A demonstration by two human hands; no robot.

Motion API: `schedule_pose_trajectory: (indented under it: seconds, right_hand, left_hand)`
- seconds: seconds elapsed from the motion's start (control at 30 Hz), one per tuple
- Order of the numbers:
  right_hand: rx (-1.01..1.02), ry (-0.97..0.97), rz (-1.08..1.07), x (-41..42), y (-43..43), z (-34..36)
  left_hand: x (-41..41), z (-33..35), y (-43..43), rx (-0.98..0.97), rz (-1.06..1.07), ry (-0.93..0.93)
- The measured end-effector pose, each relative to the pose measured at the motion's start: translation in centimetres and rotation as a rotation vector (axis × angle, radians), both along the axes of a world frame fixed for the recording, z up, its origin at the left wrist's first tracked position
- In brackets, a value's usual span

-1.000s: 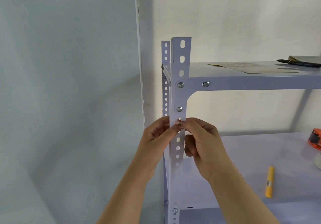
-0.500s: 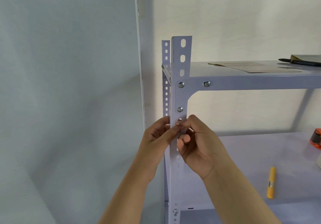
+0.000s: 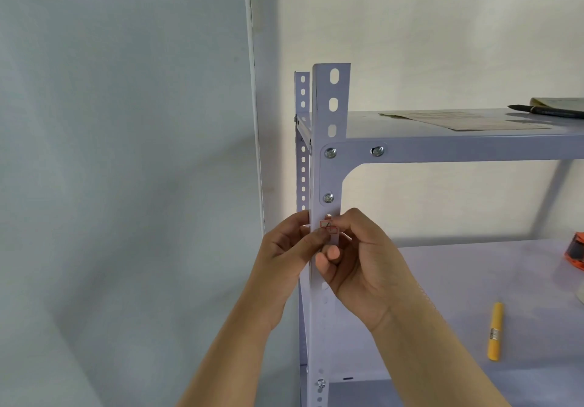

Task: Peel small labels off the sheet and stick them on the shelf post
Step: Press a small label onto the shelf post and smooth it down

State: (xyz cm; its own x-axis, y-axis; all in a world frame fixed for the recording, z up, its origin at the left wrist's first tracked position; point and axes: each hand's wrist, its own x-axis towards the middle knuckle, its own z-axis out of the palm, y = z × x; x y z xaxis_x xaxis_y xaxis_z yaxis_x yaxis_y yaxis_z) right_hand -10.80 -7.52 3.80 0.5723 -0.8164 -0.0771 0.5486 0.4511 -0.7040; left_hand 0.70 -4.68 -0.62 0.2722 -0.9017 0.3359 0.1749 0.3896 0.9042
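The pale lilac perforated shelf post point(image 3: 331, 106) stands upright in the middle of the head view. A small red-bordered label point(image 3: 326, 224) with a dark mark sits on the post's front just below a screw. A second red-edged label point(image 3: 333, 231) shows slightly lower and to the right. My left hand point(image 3: 284, 250) wraps the post from the left, its thumb pressing at the labels. My right hand point(image 3: 363, 267) comes in from the right, fingertips pinched at the lower label, other fingers curled in front of the post. The label sheet is not visible.
A yellow marker point(image 3: 495, 330) lies on the lower shelf point(image 3: 474, 280), with an orange tape dispenser point(image 3: 575, 250) at the right edge. Flat paper point(image 3: 467, 120) and a black pen point(image 3: 543, 110) lie on the upper shelf. A wall and a thin vertical strip point(image 3: 252, 90) are to the left.
My right hand has turned and curled, so its thumb and fingertips now show below the label. A second red outline has appeared lower right of the first. My left hand has barely moved.
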Motion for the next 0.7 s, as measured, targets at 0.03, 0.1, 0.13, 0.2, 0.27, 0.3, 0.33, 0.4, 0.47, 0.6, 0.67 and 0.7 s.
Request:
schedule_pose_trajectory:
  seconds: [0.03, 0.1, 0.13, 0.2, 0.27, 0.3, 0.33, 0.4, 0.47, 0.6, 0.67, 0.7]
  right_hand:
    - [-0.002, 0.007, -0.008, 0.0, 0.0, 0.0]
    - [-0.006, 0.018, -0.029, 0.2, 0.1, 0.0]
    - [-0.004, 0.022, -0.037, 0.2, 0.0, 0.0]
    - [0.004, 0.029, -0.042, 0.4, 0.0, 0.0]
    - [0.008, 0.041, -0.042, 0.4, -0.1, 0.0]
    - [0.006, 0.047, -0.042, 0.5, -0.1, 0.0]
    - [0.005, 0.051, -0.046, 0.6, -0.2, 0.0]
    - [-0.002, 0.062, -0.055, 0.6, -0.2, 0.0]
    - [-0.028, 0.078, -0.054, 0.6, -0.2, 0.0]
    - [-0.206, 0.201, -0.095, -0.1, 0.1, -0.6]
    - [-0.378, 0.363, -0.242, -0.6, 0.2, -1.1]
    - [-0.483, 0.432, -0.355, -0.9, 0.1, -1.5]
  left_hand:
    - [0.0, 0.0, 0.0, 0.002, 0.004, 0.001]
    - [0.0, 0.0, 0.0, 0.006, 0.009, 0.000]
    - [0.0, 0.0, 0.1, 0.007, 0.008, 0.002]
    - [-0.1, 0.0, 0.1, 0.008, 0.005, 0.005]
    - [-0.1, 0.1, 0.2, 0.005, 0.001, 0.004]
    - [-0.2, 0.1, 0.2, 0.003, 0.001, 0.003]
    - [-0.2, 0.1, 0.2, 0.003, 0.001, 0.002]
    - [-0.2, 0.1, 0.2, 0.009, 0.006, -0.010]
    - [-0.2, 0.1, 0.2, 0.017, 0.017, -0.034]
    - [-0.1, 0.2, 0.2, 0.023, 0.034, -0.062]
    - [-0.1, 0.1, 0.2, 0.028, 0.038, -0.085]
    - [-0.1, 0.0, 0.1, 0.032, 0.042, -0.089]
